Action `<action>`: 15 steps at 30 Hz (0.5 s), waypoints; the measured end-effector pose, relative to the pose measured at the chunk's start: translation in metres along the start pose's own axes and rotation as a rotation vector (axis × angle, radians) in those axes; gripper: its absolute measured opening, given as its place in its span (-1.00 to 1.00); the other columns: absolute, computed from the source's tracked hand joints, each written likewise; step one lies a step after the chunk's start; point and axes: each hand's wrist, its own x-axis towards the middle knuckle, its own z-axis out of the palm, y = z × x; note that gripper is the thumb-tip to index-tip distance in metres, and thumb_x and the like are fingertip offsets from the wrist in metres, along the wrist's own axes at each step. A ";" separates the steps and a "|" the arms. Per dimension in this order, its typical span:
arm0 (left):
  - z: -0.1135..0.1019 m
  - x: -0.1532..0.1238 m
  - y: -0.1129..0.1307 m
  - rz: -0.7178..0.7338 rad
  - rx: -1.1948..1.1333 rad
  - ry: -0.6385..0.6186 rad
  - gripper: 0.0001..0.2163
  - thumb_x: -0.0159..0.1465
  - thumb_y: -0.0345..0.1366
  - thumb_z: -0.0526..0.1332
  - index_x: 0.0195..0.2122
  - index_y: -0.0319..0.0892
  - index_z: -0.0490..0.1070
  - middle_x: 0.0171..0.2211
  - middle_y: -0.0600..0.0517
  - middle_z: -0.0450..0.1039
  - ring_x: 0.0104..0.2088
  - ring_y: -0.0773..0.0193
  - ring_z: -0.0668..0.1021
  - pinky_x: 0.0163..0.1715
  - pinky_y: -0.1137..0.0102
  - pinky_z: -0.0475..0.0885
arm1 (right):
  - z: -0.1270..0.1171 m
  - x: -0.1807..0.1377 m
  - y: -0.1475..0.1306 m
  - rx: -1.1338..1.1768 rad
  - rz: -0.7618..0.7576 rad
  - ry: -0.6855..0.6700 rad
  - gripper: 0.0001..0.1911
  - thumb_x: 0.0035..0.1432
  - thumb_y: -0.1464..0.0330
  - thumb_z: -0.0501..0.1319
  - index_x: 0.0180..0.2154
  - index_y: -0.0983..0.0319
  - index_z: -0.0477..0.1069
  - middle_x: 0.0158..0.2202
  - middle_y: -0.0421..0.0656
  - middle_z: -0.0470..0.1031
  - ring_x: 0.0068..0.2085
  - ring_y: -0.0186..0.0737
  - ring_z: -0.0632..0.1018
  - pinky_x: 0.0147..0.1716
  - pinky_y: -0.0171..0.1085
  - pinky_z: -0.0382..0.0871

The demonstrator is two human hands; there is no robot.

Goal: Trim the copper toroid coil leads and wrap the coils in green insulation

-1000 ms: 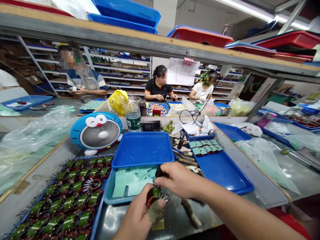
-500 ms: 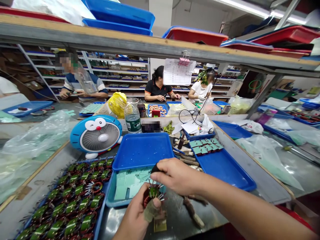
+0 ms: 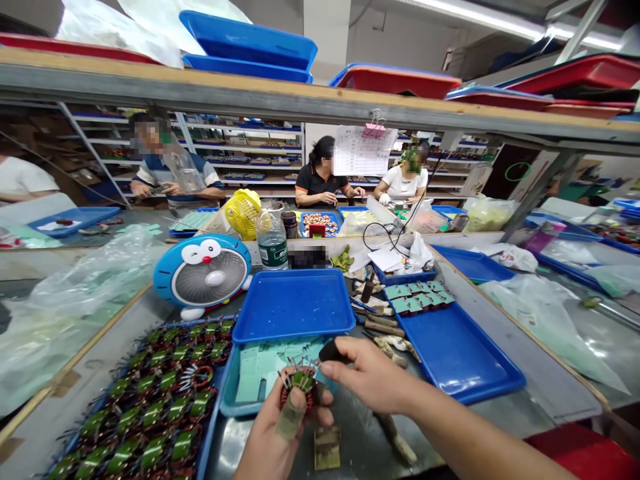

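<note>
Meanwhile | toroid coil (image 3: 299, 390) over grey workbench (image 3: 545, 380) | blue trays (image 3: 294, 305) | parts shelving (image 3: 240, 153)

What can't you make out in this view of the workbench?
All in the head view:
Back of the wire-wound coil: hidden by the left hand.
Far end of the dark-handled tool: hidden by the right hand.
Near end of the coil tray: cut off by the bottom edge.
Clipped paper sheet: writing too small.
</note>
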 end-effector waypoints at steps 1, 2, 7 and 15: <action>0.001 -0.001 0.000 0.004 -0.005 -0.001 -0.46 0.21 0.16 0.41 -0.05 -0.22 0.51 -0.26 -0.14 0.62 -0.33 0.11 0.62 -0.20 0.23 0.51 | 0.002 0.000 0.000 0.008 -0.006 0.005 -0.74 0.37 0.27 0.17 -0.39 0.23 0.33 -0.41 -0.28 0.37 -0.34 -0.33 0.40 -0.34 -0.37 0.24; 0.001 -0.001 0.000 0.009 -0.007 -0.001 -0.47 0.22 0.16 0.41 -0.05 -0.22 0.51 -0.26 -0.14 0.62 -0.33 0.12 0.61 -0.19 0.24 0.51 | 0.004 -0.001 0.000 0.010 -0.013 0.011 -0.74 0.37 0.27 0.17 -0.39 0.23 0.32 -0.40 -0.27 0.38 -0.34 -0.32 0.41 -0.33 -0.37 0.25; 0.003 -0.002 -0.004 0.037 0.038 0.011 -0.50 0.28 0.16 0.35 -0.07 -0.23 0.50 -0.29 -0.08 0.62 -0.38 0.20 0.59 -0.25 0.32 0.48 | 0.009 -0.006 -0.005 -0.046 -0.056 0.075 -0.71 0.40 0.27 0.11 -0.40 0.22 0.30 -0.37 -0.20 0.43 -0.29 -0.24 0.43 -0.26 -0.29 0.25; 0.009 0.000 -0.012 0.075 0.150 0.147 -0.49 0.26 0.19 0.34 -0.09 -0.21 0.49 -0.31 -0.05 0.62 -0.38 0.16 0.60 -0.25 0.32 0.50 | 0.023 -0.013 0.000 -0.221 -0.116 0.201 -0.74 0.38 0.33 0.06 -0.41 0.19 0.15 -0.35 -0.15 0.35 -0.29 -0.19 0.34 -0.27 -0.21 0.08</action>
